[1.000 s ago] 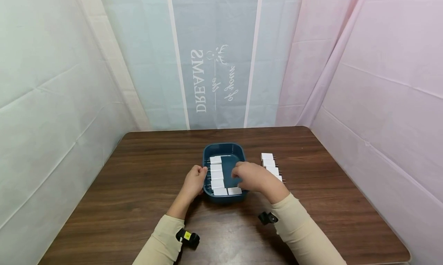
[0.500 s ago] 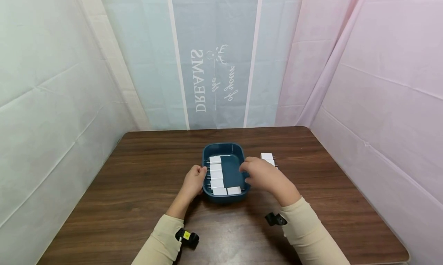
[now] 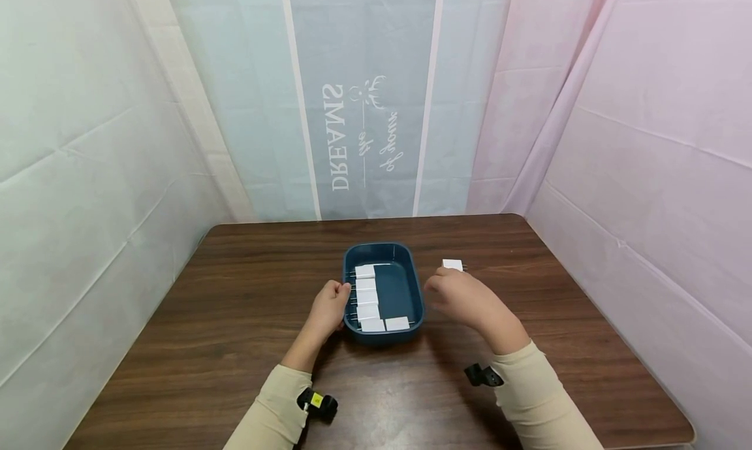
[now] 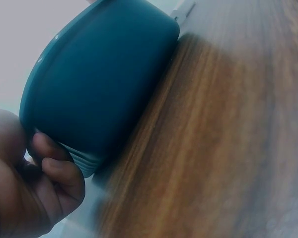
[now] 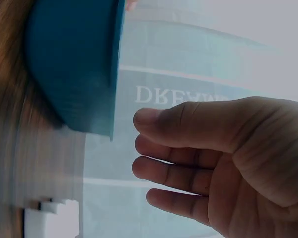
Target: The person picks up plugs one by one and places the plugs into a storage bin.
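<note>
A dark blue plastic basin stands on the table. Along its left side runs a column of white plug adapters, prongs pointing left, and one more adapter lies at the near right, prongs to the right. My left hand grips the basin's left rim, thumb on top and fingers curled under it. Just right of the basin hovers my right hand; in the right wrist view its thumb and fingers are loosely extended with nothing between them. Beyond it shows a white adapter; the hand hides others of that row.
The brown wooden table reaches back to a printed curtain, with pale cloth walls on both sides. In the right wrist view, several adapters stand side by side on the tabletop. A small black camera sits on each sleeve.
My right hand has moved right, from over the basin to beside it, covering more of the adapter row. The left hand and the basin stay in place.
</note>
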A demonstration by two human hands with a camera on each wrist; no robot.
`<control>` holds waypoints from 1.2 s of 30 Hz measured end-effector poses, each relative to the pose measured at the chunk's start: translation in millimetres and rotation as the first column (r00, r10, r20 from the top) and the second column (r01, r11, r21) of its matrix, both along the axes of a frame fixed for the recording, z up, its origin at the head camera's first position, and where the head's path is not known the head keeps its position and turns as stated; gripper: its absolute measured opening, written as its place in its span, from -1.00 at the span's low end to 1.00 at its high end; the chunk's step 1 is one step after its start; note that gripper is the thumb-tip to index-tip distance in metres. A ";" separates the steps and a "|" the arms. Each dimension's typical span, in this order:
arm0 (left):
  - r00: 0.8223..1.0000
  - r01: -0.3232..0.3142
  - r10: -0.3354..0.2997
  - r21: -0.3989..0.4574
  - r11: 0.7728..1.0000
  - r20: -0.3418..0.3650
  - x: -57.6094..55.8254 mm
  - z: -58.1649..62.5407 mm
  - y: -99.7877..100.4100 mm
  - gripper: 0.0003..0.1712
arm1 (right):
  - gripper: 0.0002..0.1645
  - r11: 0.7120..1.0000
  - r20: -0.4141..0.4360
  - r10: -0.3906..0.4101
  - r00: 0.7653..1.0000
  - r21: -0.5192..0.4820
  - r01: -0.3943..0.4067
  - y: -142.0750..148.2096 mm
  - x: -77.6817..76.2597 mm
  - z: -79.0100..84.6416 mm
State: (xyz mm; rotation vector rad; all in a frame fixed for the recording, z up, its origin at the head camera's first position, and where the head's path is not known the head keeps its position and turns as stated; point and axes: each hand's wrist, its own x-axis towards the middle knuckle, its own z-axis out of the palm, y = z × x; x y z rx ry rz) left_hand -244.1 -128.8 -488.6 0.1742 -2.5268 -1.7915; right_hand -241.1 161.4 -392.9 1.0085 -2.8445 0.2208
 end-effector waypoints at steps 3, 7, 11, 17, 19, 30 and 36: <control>1.000 -0.003 0.003 -0.002 1.000 0.000 -0.5 -0.8 0.1 -0.66 | -0.72 0.999 0.033 -0.040 0.999 -0.006 0.040 6.9 -0.2 -3.5; 1.000 -0.011 0.011 -0.002 1.000 0.000 -1.2 -1.3 -0.1 -0.66 | -0.72 0.997 0.041 -0.073 0.997 -0.017 0.074 15.3 -0.9 -7.6; 1.000 -0.012 0.012 -0.001 1.000 0.002 -1.2 -1.5 -0.3 -0.66 | -0.72 0.995 0.033 -0.096 0.995 -0.001 0.096 22.7 -1.9 -11.4; 1.000 -0.009 0.009 -0.005 1.000 0.001 -1.3 -2.5 0.1 -0.65 | -0.71 0.994 0.053 -0.113 0.992 0.021 0.112 33.4 -2.7 -17.7; 1.000 -0.006 0.006 0.002 1.000 -0.001 -1.2 -2.3 0.0 -0.65 | -0.71 0.993 0.057 -0.118 0.991 0.017 0.118 37.9 -4.4 -20.8; 1.000 0.013 -0.013 0.047 0.999 -0.002 -0.3 -1.0 0.5 -0.67 | -0.61 0.981 0.096 -0.196 0.976 0.031 0.194 52.6 -17.1 -36.3; 1.000 0.018 -0.017 0.042 0.999 -0.008 -0.7 -1.7 0.0 -0.67 | -0.61 0.976 0.093 -0.217 0.972 0.052 0.212 57.4 -24.1 -44.6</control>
